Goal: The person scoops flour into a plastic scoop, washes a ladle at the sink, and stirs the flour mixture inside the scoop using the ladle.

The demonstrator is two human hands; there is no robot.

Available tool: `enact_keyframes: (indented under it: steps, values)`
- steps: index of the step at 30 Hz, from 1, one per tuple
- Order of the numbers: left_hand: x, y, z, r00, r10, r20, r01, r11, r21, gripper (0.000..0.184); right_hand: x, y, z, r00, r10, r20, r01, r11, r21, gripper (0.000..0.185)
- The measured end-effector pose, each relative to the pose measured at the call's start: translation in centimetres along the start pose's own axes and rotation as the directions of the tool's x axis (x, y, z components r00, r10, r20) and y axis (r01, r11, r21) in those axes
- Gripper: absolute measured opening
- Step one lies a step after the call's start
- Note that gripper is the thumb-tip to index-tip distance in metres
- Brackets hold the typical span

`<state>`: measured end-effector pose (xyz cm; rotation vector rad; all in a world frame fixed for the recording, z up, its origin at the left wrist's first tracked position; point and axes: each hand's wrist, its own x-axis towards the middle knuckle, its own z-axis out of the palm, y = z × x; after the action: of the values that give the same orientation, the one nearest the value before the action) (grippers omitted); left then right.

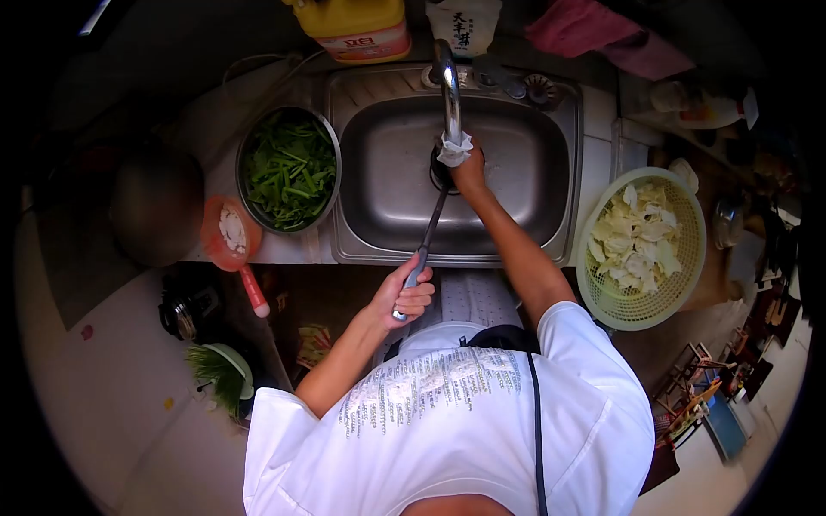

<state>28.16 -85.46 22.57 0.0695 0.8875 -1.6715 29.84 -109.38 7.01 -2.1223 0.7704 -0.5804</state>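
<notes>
My left hand (pixel 406 291) is closed around the grey grip of a long-handled kitchen utensil (pixel 434 222). Its shaft slants up into the steel sink (pixel 370 206), and its far end, under the tap, is too dark and covered to identify. Beside that end is my right hand (pixel 469 170), reaching below the chrome tap (pixel 451 95). A white wrap (pixel 455 150) around the spout covers some of its fingers, so I cannot tell whether it grips the utensil.
Left of the sink stand a metal bowl of cut greens (pixel 291 172) and an orange strainer (pixel 231 230) with white pieces. A pale green colander (pixel 602 297) holds torn cabbage leaves at right. Behind the sink are a yellow jug (pixel 357 26) and a white packet (pixel 465 24).
</notes>
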Motion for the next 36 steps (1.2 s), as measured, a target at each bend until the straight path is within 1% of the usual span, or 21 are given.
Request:
enact_keyframes:
  steps: [1,2,4,5,7,8,9,11,12,14,18,20,21,23,25,27,29,30,31,33,36]
  values:
    - [-0.1,0.2,0.0,0.999,-0.016,-0.033,0.017,0.999,0.031,0.042,0.0,0.4,0.4,0.988,-0.124,0.088,0.115,0.989,0.096,0.021]
    - [-0.2,0.4,0.1,0.999,-0.011,-0.033,0.012,0.999,0.031,0.042,-0.5,0.8,0.4,0.988,-0.126,0.09,0.117,0.988,0.101,0.021]
    - [-0.6,0.9,0.2,0.996,0.026,-0.084,-0.019,0.996,0.087,0.043,-1.5,0.4,-0.7,0.919,-0.065,0.388,-0.095,0.921,0.379,0.019]
    - [-0.9,1.1,0.1,0.996,0.022,-0.085,-0.015,0.996,0.087,0.043,-1.5,1.1,-1.1,0.92,-0.06,0.387,-0.098,0.921,0.376,0.019]
    - [-1.5,1.6,-0.3,0.992,0.08,-0.096,-0.071,0.993,0.098,0.044,-1.6,2.5,-2.3,0.772,-0.111,0.626,0.026,0.989,0.143,0.024]
    - [-1.8,1.8,-0.5,0.989,0.098,-0.107,-0.086,0.99,0.112,0.044,-1.6,3.2,-2.9,0.786,-0.088,0.612,0.158,0.985,-0.062,0.019]
    - [-1.9,1.7,-0.9,0.989,0.097,-0.109,-0.085,0.99,0.109,0.044,-1.5,3.7,-2.9,0.785,-0.085,0.614,0.156,0.986,-0.063,0.019]
    - [-1.8,1.8,-1.6,0.996,0.031,-0.081,-0.028,0.999,0.04,0.044,-0.5,4.5,-2.6,0.857,-0.304,0.415,0.453,0.828,-0.33,0.012]
    - [-1.7,1.6,-1.4,0.997,0.026,-0.074,-0.024,0.999,0.031,0.044,-0.2,3.8,-2.5,0.857,-0.307,0.414,0.455,0.829,-0.327,0.012]
    - [-1.5,1.5,-0.9,0.995,0.046,-0.093,-0.041,0.998,0.049,0.044,0.0,1.4,-2.6,0.958,-0.107,0.266,0.152,0.976,-0.158,0.008]
    - [-1.0,2.0,-0.9,0.993,0.068,-0.101,-0.058,0.994,0.095,0.044,-2.6,3.5,0.6,0.966,-0.216,0.142,0.255,0.888,-0.383,0.012]
    - [-0.5,2.2,-0.2,0.984,0.091,-0.152,-0.065,0.984,0.166,0.043,-4.7,2.3,1.4,0.975,0.114,0.19,-0.122,0.992,0.028,0.015]
    - [-0.3,2.3,0.0,0.971,0.125,-0.203,-0.076,0.969,0.234,0.043,-5.1,1.9,1.8,0.975,0.113,0.191,-0.12,0.992,0.026,0.015]
    - [0.0,2.7,-0.2,0.981,0.099,-0.164,-0.066,0.978,0.197,0.043,-5.8,1.1,2.5,0.959,0.233,0.164,-0.274,0.911,0.308,0.016]
    - [0.1,3.1,-0.1,0.989,0.078,-0.128,-0.057,0.985,0.163,0.042,-5.7,-1.1,1.3,0.966,0.159,0.201,-0.222,0.911,0.347,0.015]
    - [0.6,3.5,0.1,0.973,0.117,-0.2,-0.084,0.982,0.169,0.041,-6.3,-3.9,-0.1,0.969,0.09,0.231,-0.175,0.908,0.381,0.014]
    - [1.0,4.1,0.2,0.971,0.131,-0.2,-0.096,0.98,0.176,0.041,-7.2,-5.6,-0.8,0.94,-0.069,0.335,-0.077,0.911,0.404,0.015]
    - [1.0,4.1,0.3,0.966,0.15,-0.208,-0.099,0.966,0.24,0.04,-6.8,-5.3,-1.0,0.925,-0.068,0.375,-0.072,0.935,0.347,0.015]
    - [0.9,4.0,0.5,0.961,0.172,-0.218,-0.101,0.948,0.301,0.04,-6.0,-4.1,-0.6,0.948,-0.121,0.294,0.027,0.952,0.304,0.015]
    - [1.0,3.5,1.6,0.961,0.158,-0.228,-0.068,0.931,0.358,0.039,-3.4,-0.9,0.6,0.964,0.094,0.248,-0.163,0.948,0.272,0.015]
    - [1.4,3.5,2.3,0.949,0.19,-0.252,-0.059,0.891,0.45,0.038,-3.7,-0.7,0.8,0.969,0.115,0.219,-0.181,0.932,0.312,0.014]
